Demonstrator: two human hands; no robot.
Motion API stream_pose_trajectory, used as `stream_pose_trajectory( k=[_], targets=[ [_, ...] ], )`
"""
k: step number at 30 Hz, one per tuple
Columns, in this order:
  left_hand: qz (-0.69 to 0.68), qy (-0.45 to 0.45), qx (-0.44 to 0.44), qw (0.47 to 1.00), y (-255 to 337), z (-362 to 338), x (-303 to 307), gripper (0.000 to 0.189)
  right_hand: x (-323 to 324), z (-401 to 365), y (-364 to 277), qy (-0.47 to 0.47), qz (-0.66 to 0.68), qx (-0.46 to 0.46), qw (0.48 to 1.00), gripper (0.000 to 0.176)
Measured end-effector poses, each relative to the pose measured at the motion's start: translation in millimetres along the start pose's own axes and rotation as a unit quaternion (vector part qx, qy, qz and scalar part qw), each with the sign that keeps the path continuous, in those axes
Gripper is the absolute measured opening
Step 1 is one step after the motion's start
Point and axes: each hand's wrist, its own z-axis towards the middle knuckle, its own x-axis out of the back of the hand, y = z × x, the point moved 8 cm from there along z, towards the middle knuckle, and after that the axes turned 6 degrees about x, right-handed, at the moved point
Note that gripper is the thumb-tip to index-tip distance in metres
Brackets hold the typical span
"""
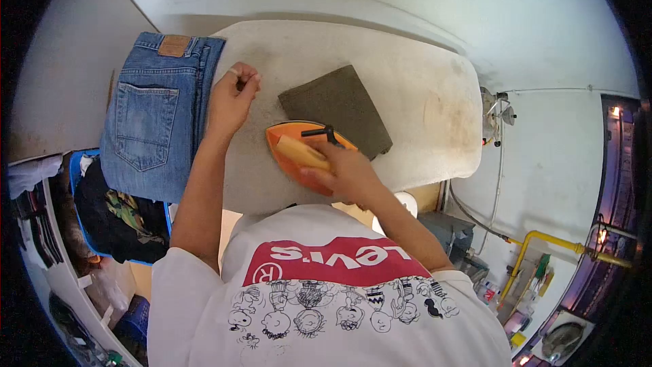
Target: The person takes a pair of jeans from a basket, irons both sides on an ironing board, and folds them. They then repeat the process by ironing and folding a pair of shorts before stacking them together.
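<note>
A folded pair of blue jeans (159, 115) lies over the left end of the padded ironing board (421, 102), back pocket up. My left hand (233, 98) rests at the jeans' right edge, fingers curled on the denim. An orange iron (288, 156) stands flat on the board near its front edge. My right hand (346, 171) is closed around the iron's pale handle. A dark grey rectangular pad (339, 105) lies on the board just behind the iron, touching its tip.
A blue basket (81, 183) of dark clothes sits below the board at left. Yellow pipe (543, 241), hoses and a valve (499, 119) run along the wall at right. The board's cover is stained toward its right end.
</note>
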Motion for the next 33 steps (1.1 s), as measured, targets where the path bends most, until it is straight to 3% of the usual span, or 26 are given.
stream_pose_trajectory(
  k=[3,4,6,7,9,11,13,17,18,19,20,21,25,27,29,31,33],
  targets=[
    [0.024,-0.02,-0.055,0.998,-5.3,-22.5,13.5,0.012,27.5,-14.1,20.1,0.046,0.033,-0.01,0.998,0.061],
    [0.025,-0.017,-0.053,0.998,-7.7,-34.4,19.6,0.012,35.6,-23.2,41.2,0.081,0.062,-0.065,0.993,0.06],
    [0.027,-0.01,0.042,0.999,-24.5,-59.7,29.9,0.014,54.0,-43.0,80.1,0.132,0.098,-0.168,0.972,0.057],
    [0.029,-0.009,0.045,0.999,-27.0,-72.5,30.7,0.014,66.0,-52.5,100.2,0.147,0.103,-0.216,0.96,0.056],
    [-0.008,-0.051,0.141,0.989,-49.6,-97.5,21.1,0.016,81.7,-65.0,161.2,0.211,0.022,-0.194,0.958,0.055],
    [-0.053,-0.07,0.172,0.981,-64.3,-120.2,-0.8,0.019,95.8,-90.5,210.7,0.246,0.191,-0.245,0.918,0.044],
    [-0.092,-0.091,0.202,0.971,-73.3,-140.2,-30.8,0.022,111.6,-106.3,269.8,0.274,0.084,-0.236,0.929,0.042],
    [-0.18,-0.12,0.3,0.929,-84.6,-166.7,-100.0,0.042,142.6,-122.5,299.4,0.284,0.106,-0.301,0.904,0.042],
    [-0.2,-0.127,0.332,0.913,-85.6,-172.1,-115.1,0.05,168.9,-123.9,274.3,0.378,-0.144,-0.227,0.886,0.041],
    [-0.199,-0.118,0.332,0.915,-80.1,-172.1,-123.6,0.05,179.6,-122.0,229.5,0.445,-0.38,-0.133,0.8,0.041],
    [-0.162,-0.112,0.354,0.914,-77.9,-172.8,-129.3,0.059,182.0,-120.1,226.7,0.465,-0.267,-0.148,0.831,0.041],
    [-0.124,-0.102,0.377,0.912,-76.3,-173.8,-132.7,0.068,172.7,-113.4,225.2,0.464,-0.257,-0.138,0.836,0.041],
    [-0.075,-0.053,0.324,0.942,-90.6,-159.6,-142.3,0.067,76.4,-54.6,224.4,0.192,-0.17,-0.085,0.963,0.031],
    [-0.072,-0.02,0.298,0.952,-93.3,-153.4,-142.4,0.064,52.8,-44.5,215.5,0.202,-0.157,-0.021,0.967,0.027],
    [-0.05,-0.08,0.339,0.936,-96.2,-155.2,-154.3,0.057,48.8,-37.9,206.4,0.212,-0.148,0.039,0.965,0.024],
    [-0.088,-0.051,0.326,0.94,-73.6,-161.5,-152.4,0.054,42.1,-31.3,221.8,0.122,0.142,-0.016,0.982,0.018],
    [-0.128,-0.03,0.307,0.943,-53.6,-171.0,-147.7,0.051,57.0,-32.6,207.6,0.113,0.199,0.02,0.973,0.016]
  ],
)
